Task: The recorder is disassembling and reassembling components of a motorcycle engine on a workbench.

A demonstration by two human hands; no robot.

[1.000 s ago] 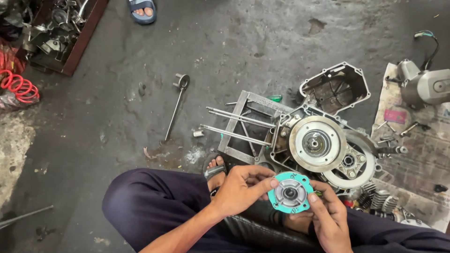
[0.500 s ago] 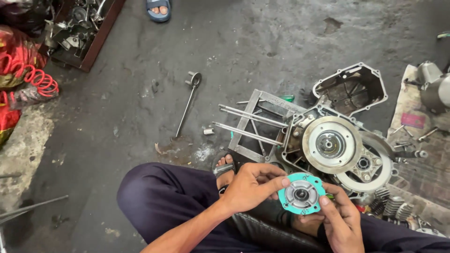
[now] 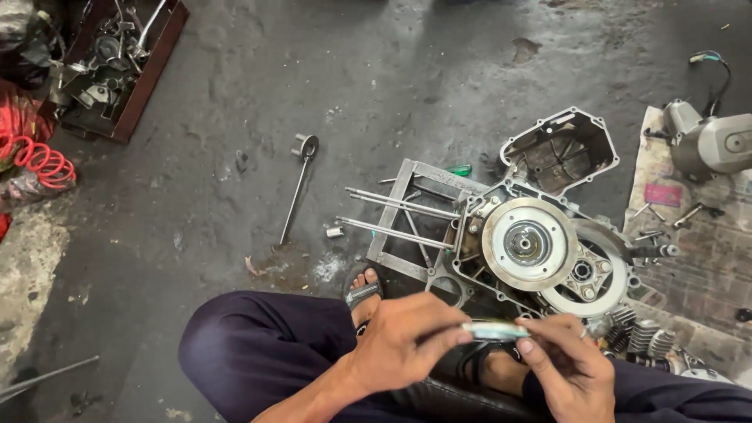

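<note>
So, head view, only one we've got: the person's sitting on the concrete floor [image 3: 439,102] with both hands down near the bottom edge. Left hand [image 3: 403,345] and right hand [image 3: 568,368] pinch a teal disc [image 3: 495,330] between them, turned edge-on so it reads as a thin sliver. Fingers on both sides are curled in close on its rim, thumbs and forefingers doing the holding, nothing else in either hand.

Just beyond the disc sits the engine case [image 3: 540,251], with a big round silver rotor [image 3: 526,244] facing up and long studs [image 3: 395,219] sticking out to the left. An open cover [image 3: 560,149] lies behind it, and a long wrench [image 3: 296,188] lies well apart to the left.

My guess at what could go wrong: that's only a fingertip grip on a thin edge, so the disc could slip and drop onto the gritty floor, picking up dirt or getting nicked.

Packaging-wise, not much. There's a flat brownish cardboard sheet [image 3: 697,266] at the right edge with small parts on it and a little pinkish rectangular label [image 3: 662,194] near its top. A dark red tray [image 3: 117,70] of parts sits at the top left corner.
</note>
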